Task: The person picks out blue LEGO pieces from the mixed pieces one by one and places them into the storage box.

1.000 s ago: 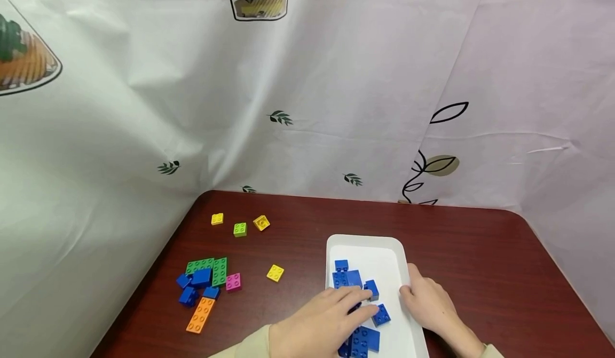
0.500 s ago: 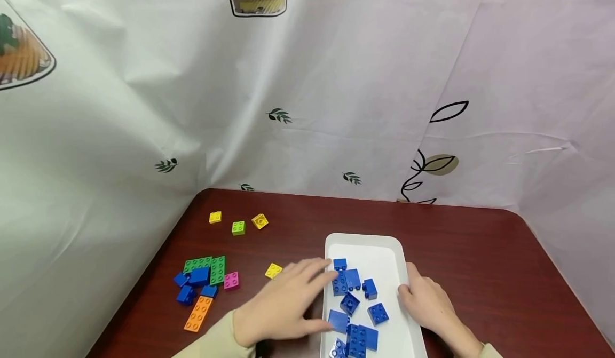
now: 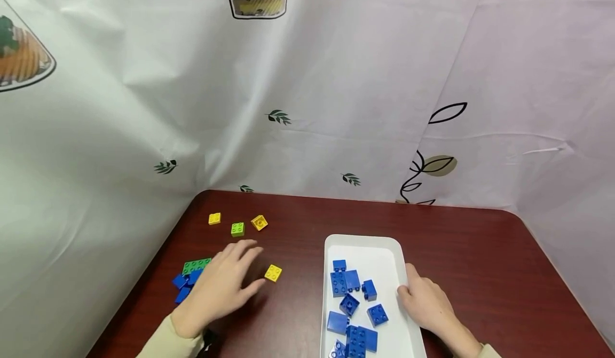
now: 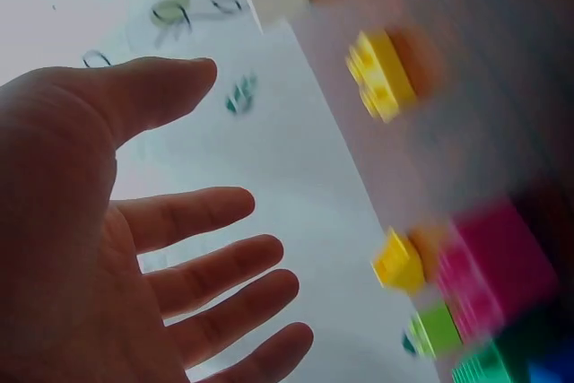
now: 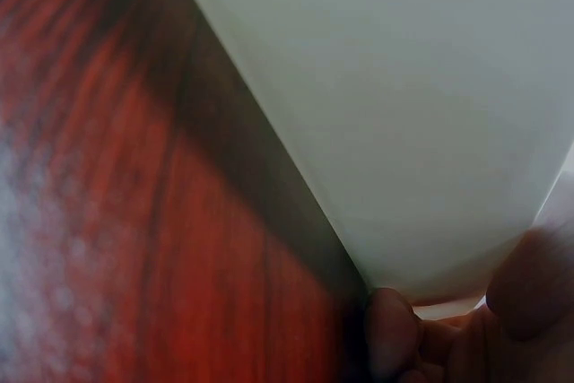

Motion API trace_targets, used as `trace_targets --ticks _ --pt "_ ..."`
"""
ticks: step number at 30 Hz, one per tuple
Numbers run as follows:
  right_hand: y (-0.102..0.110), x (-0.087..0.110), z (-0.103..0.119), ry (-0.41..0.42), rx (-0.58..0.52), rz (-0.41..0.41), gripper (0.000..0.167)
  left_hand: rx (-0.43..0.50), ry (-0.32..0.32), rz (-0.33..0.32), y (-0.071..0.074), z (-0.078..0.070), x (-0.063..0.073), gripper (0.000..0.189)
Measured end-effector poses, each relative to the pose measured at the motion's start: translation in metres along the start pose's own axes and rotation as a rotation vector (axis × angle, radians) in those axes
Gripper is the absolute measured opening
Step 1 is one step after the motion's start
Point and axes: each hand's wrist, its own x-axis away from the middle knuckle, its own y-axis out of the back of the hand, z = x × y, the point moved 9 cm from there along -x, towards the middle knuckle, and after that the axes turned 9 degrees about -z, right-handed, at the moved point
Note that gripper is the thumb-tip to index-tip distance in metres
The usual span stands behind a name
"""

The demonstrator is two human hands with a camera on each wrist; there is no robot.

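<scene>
My left hand (image 3: 222, 286) hovers over the brick pile on the left, fingers spread and holding nothing. It covers the pile's orange brick and part of its blue bricks (image 3: 183, 294); a green brick (image 3: 196, 265) shows past it. In the left wrist view a pink brick (image 4: 502, 262) lies beyond the fingers. A yellow brick (image 3: 273, 273) sits just right of the thumb. My right hand (image 3: 429, 300) grips the right rim of a white tray (image 3: 379, 248), thumb on top; the right wrist view shows fingers under the tray wall (image 5: 386, 132). Several blue bricks (image 3: 356, 341) lie in the tray.
Toward the back left of the dark red table (image 3: 461, 240) are two yellow bricks, one upright (image 3: 214, 218) and one upside down (image 3: 260, 222), with a lime green brick (image 3: 237, 229) between them. A white printed cloth (image 3: 312, 80) hangs behind the table.
My left hand has moved left from over the tray, past the near yellow brick, to the brick pile, uncovering the blue bricks in the tray. My right hand stays on the tray's rim.
</scene>
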Motion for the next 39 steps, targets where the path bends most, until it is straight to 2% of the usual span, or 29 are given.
trace_targets --ticks 5,11,16,20,26,31,39 --pt "-0.001 0.002 -0.001 -0.003 -0.003 -0.001 0.044 -0.052 0.053 -0.008 0.007 0.033 0.013 0.058" --pt "-0.004 0.003 -0.003 -0.017 -0.007 0.0 0.044 -0.089 0.173 0.087 0.007 0.074 0.034 0.053" --pt "-0.003 0.003 -0.001 -0.01 -0.01 -0.012 0.043 -0.087 0.249 0.153 0.006 0.098 0.053 0.048" --pt "-0.004 0.002 -0.002 -0.013 -0.014 -0.009 0.043 -0.077 0.278 0.167 0.006 0.106 0.062 0.044" --pt "-0.004 0.002 -0.002 -0.011 -0.016 -0.012 0.041 -0.107 0.284 0.175 0.006 0.109 0.068 0.043" --pt "-0.004 0.001 -0.003 -0.008 -0.01 -0.015 0.042 -0.117 0.253 0.126 0.007 0.108 0.067 0.037" --pt "-0.001 -0.001 -0.002 0.002 0.002 -0.017 0.041 -0.12 0.212 0.095 0.009 0.108 0.061 0.034"
